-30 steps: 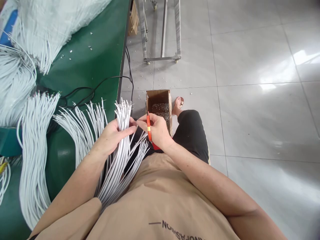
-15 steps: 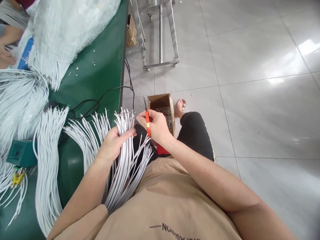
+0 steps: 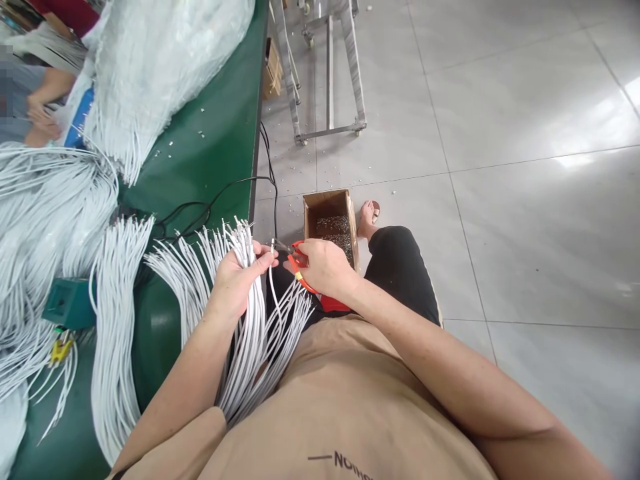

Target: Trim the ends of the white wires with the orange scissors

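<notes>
My left hand (image 3: 236,277) grips a thick bundle of white cables (image 3: 253,333) that hangs down over my lap, with their stripped ends fanned upward. One cable end (image 3: 273,248) stands apart, pinched by my left fingertips. My right hand (image 3: 325,267) holds orange-handled cutters (image 3: 296,259), and the dark tip points left at that single cable end. Just beyond my right hand, an open cardboard box (image 3: 327,199) with small cut scraps inside sits on the floor.
A green table (image 3: 210,153) on the left carries several loose white cable bundles (image 3: 60,207), a large wrapped heap (image 3: 160,53), a teal device (image 3: 67,303) and a black cord (image 3: 215,197). Another person's hand (image 3: 40,113) works at far left. A metal cart frame (image 3: 330,73) stands on the tiled floor.
The cutters have swung from pointing up to pointing left at one cable. My left fingers have separated that cable from the bundle. The camera has shifted slightly.
</notes>
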{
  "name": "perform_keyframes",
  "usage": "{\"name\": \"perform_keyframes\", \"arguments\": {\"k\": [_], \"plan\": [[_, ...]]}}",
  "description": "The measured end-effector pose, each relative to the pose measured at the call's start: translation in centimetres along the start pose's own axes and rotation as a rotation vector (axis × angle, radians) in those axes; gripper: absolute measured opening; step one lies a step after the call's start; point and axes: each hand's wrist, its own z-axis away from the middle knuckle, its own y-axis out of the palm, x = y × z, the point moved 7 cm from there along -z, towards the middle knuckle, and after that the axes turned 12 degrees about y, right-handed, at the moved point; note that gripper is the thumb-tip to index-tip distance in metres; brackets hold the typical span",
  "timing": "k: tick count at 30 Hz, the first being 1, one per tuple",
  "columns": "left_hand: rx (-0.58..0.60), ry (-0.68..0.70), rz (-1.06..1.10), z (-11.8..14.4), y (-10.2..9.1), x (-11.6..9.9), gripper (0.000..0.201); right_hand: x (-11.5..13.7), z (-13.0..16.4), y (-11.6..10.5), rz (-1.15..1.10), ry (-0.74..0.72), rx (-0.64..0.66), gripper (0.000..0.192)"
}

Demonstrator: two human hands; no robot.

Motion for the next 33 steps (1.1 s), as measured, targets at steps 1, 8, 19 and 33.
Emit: {"name": "perform_keyframes", "arguments": {"k": [1, 8, 19, 33], "plan": [[-0.008, 0.009, -0.019, 0.0, 0.0, 0.0, 0.028, 0.2, 0.0, 0.0, 0.048, -0.005, 0.011, 0.027], [-0.028, 0.069, -0.111, -0.1, -0.2, -0.1, 0.03, 0.9, 0.2, -0.4, 0.287, 0.011, 0.108, 0.032], [-0.011, 0.071, -0.142, 0.1, -0.4, 0.4, 0.028, 0.6, 0.5, 0.2, 0.339, -0.036, 0.056, 0.025], [0.129, -0.05, 0.025, 0.5, 1.2, 0.2, 0.029, -0.8, 0.5, 0.6, 0.184, 0.047, 0.106, 0.026]]}}
